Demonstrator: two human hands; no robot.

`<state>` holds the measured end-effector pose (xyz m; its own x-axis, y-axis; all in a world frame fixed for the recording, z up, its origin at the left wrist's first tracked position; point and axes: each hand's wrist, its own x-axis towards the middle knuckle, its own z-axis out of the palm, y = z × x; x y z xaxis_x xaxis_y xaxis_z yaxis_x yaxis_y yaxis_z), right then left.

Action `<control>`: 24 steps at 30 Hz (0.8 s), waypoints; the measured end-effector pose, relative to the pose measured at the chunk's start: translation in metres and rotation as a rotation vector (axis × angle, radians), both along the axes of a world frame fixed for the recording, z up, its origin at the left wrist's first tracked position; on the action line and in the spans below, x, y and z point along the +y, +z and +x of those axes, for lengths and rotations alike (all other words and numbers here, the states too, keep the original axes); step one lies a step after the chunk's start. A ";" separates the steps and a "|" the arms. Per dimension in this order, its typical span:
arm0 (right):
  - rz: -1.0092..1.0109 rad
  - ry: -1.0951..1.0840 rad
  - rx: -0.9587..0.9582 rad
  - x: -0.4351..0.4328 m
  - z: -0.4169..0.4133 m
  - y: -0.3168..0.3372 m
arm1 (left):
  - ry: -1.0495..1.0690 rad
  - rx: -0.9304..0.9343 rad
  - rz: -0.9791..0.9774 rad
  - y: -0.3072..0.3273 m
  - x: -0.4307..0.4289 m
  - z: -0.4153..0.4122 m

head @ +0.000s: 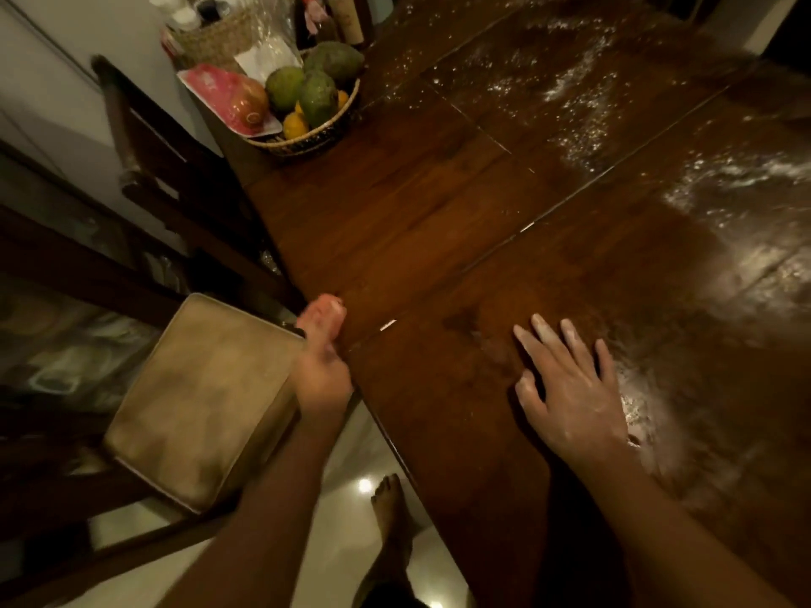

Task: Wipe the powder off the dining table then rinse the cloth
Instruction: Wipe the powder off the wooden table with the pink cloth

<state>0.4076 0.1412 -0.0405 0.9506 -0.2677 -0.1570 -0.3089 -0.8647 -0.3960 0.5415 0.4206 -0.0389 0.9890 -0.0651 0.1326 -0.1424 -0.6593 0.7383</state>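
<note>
Right hand (570, 388) flat on table (417, 221)

The room is dim and warmly lit. At 9 o'clock a pale wall (39, 81) runs down the left edge. A dark wooden chair (145, 177) stands against it, and at 7 o'clock a second chair's tan cushioned seat (193, 401) sits just beside the worktop edge. At 6 o'clock glossy pale floor tiles (338, 541) carry 1 bright reflected spot of light (365, 485). At 11 o'clock a woven basket of fruit (307, 140) rests near bottles (346, 17).
</note>
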 end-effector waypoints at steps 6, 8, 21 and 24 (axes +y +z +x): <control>-0.007 0.031 0.054 -0.001 -0.057 -0.002 | -0.317 0.019 0.297 -0.009 -0.008 -0.112; -0.014 0.032 0.056 -0.002 -0.073 0.001 | -0.501 0.027 0.377 -0.006 0.001 -0.123; -0.096 -0.091 0.168 0.006 -0.153 0.010 | -0.406 0.049 0.504 0.016 -0.077 -0.010; -0.097 -0.099 0.172 0.008 -0.150 0.010 | -0.754 0.020 0.416 0.010 -0.063 -0.054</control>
<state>0.2575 0.1493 -0.0302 0.8803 -0.3806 -0.2832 -0.4503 -0.8581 -0.2466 0.4879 0.3578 -0.0286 0.6640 -0.7449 -0.0645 -0.6405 -0.6112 0.4649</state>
